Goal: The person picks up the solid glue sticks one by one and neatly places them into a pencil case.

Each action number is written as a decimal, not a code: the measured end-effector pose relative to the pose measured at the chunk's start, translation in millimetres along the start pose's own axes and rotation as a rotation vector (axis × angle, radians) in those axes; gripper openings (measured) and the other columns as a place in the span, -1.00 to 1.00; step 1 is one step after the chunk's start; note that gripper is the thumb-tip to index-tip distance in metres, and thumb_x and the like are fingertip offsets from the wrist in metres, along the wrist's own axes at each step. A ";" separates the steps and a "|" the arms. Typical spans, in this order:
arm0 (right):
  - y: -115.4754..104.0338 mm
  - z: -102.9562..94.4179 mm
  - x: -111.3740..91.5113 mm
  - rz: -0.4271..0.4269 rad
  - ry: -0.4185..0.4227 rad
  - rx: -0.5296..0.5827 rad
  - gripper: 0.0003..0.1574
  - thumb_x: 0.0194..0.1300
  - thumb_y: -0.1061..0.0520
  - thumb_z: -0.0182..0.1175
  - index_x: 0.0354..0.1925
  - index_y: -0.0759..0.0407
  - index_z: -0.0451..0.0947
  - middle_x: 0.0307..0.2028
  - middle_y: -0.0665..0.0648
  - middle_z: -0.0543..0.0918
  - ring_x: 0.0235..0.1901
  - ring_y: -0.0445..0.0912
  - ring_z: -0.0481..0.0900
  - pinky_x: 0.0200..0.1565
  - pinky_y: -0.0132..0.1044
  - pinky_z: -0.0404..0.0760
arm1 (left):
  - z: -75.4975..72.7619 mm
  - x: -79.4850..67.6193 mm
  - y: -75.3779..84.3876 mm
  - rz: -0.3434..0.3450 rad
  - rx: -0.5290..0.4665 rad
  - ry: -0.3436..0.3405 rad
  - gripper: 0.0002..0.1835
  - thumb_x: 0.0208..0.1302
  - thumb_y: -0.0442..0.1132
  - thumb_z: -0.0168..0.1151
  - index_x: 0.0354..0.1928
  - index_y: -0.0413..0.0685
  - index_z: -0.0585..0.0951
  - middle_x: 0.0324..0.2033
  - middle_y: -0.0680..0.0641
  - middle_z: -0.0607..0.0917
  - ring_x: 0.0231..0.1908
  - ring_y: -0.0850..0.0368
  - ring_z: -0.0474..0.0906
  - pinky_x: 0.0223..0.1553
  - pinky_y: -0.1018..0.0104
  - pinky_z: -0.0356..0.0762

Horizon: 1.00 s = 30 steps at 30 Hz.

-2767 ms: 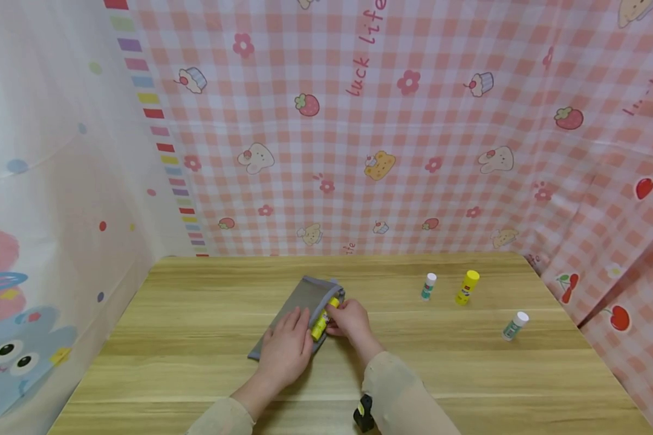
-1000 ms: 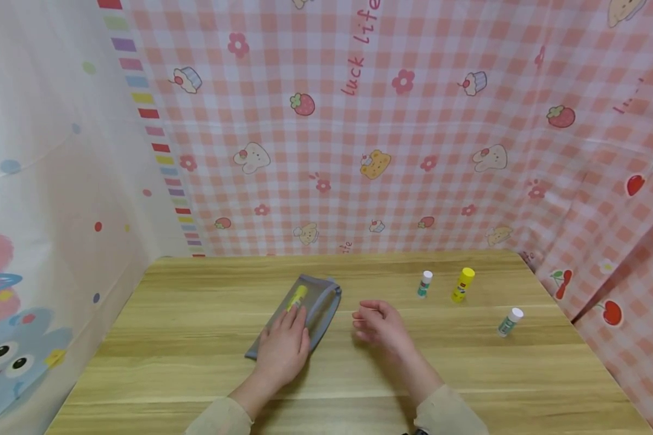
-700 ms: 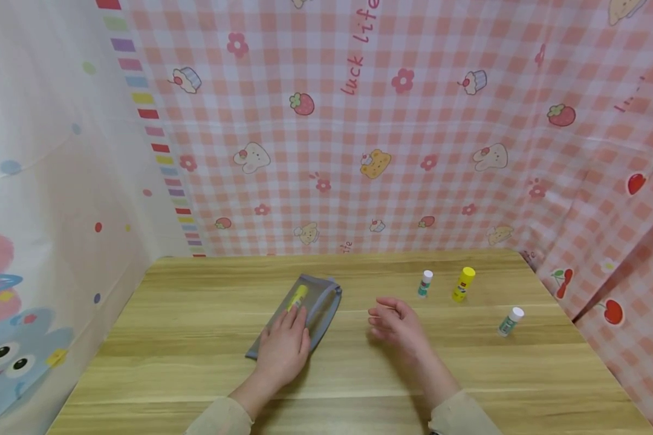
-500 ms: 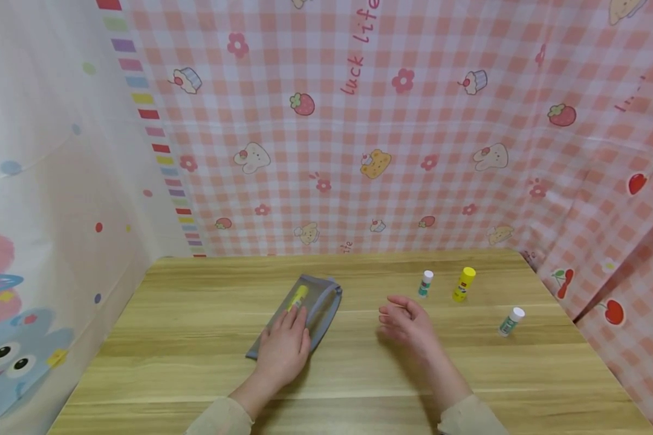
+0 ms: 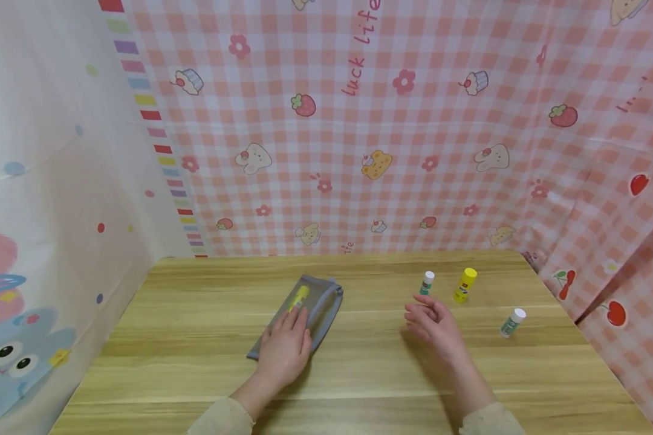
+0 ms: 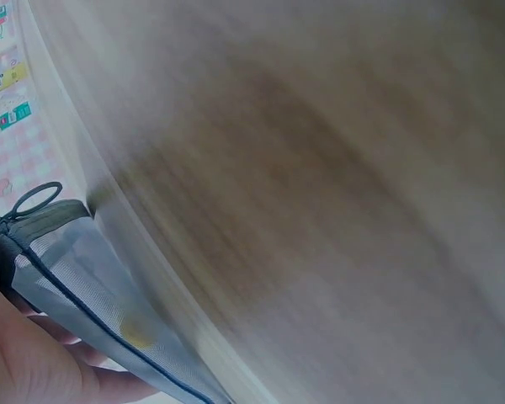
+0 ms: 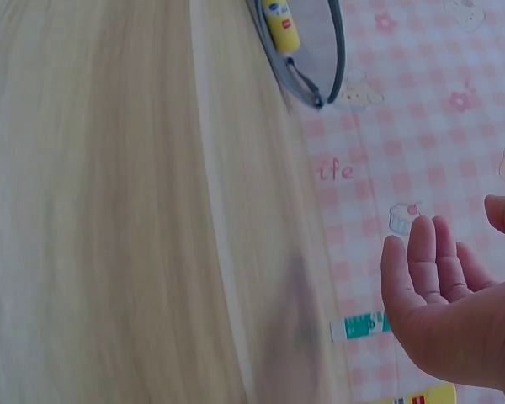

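A grey mesh zip pouch [image 5: 325,302] lies slantwise on the table, its zipper side facing right. Through the mesh shows a yellow glue stick [image 5: 301,295], partly hidden by fingers. My left hand [image 5: 284,350] rests on the pouch with fairly straight fingers; the left wrist view shows that hand [image 6: 34,353] beside the pouch [image 6: 93,286]. Over the table to the right, my right hand [image 5: 435,326] holds nothing, fingers loosely bent. It is nearest a small white-capped green glue stick [image 5: 427,283], whose lower part it covers. The right wrist view shows its palm [image 7: 463,328] and spread thumb.
A yellow glue stick [image 5: 465,285] stands at the back right. Another white-capped green glue stick [image 5: 513,323] stands nearer the right edge of the wooden table [image 5: 207,314]. A pink checked curtain [image 5: 337,199] hangs behind.
A yellow glue stick that both hands handled at the pouch's mouth now lies inside it. My right hand has let go and moved right towards the standing glue sticks. My left hand stays on the pouch.
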State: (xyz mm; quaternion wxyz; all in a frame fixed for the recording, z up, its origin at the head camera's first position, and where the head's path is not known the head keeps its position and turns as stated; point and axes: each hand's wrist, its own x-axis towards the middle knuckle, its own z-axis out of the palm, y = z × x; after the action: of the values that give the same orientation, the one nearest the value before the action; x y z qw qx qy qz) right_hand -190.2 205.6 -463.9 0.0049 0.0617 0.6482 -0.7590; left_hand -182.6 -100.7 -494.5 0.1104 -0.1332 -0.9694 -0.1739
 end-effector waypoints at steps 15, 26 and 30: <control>-2.0 -27.6 2.8 -0.153 0.204 -0.240 -0.44 0.41 0.32 0.14 0.28 0.51 0.26 -0.18 -0.05 0.65 -0.28 -0.39 0.54 -0.18 -0.53 0.55 | -1.4 -0.7 1.4 -0.010 -0.012 -0.008 -0.50 0.47 -0.13 -0.05 0.35 -0.20 0.44 0.32 -0.27 0.44 0.30 -0.27 0.33 0.09 -0.45 0.30; -2.3 -41.6 9.1 -0.300 0.519 -0.319 -0.46 0.32 0.35 0.21 0.22 0.47 0.33 -0.15 0.05 0.58 -0.28 -0.45 0.46 -0.21 -0.67 0.46 | -1.6 -0.5 1.1 -0.011 -0.009 -0.013 -0.50 0.48 -0.13 -0.05 0.35 -0.20 0.44 0.32 -0.27 0.44 0.30 -0.28 0.33 0.09 -0.46 0.30; -1.6 -46.5 13.5 -0.301 0.569 -0.307 -0.42 0.30 0.34 0.22 0.23 0.47 0.32 -0.04 0.21 0.55 -0.23 -0.39 0.45 -0.19 -0.70 0.44 | -2.0 -0.4 0.8 -0.011 -0.011 -0.012 -0.50 0.48 -0.13 -0.05 0.35 -0.20 0.44 0.32 -0.27 0.44 0.30 -0.28 0.33 0.09 -0.46 0.30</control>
State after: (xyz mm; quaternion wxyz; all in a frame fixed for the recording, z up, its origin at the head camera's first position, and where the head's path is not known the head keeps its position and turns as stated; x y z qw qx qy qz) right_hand -199.7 252.6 -470.7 -0.2787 0.1729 0.7320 -0.5972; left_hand -181.6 -100.8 -492.5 0.1028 -0.1294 -0.9698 -0.1792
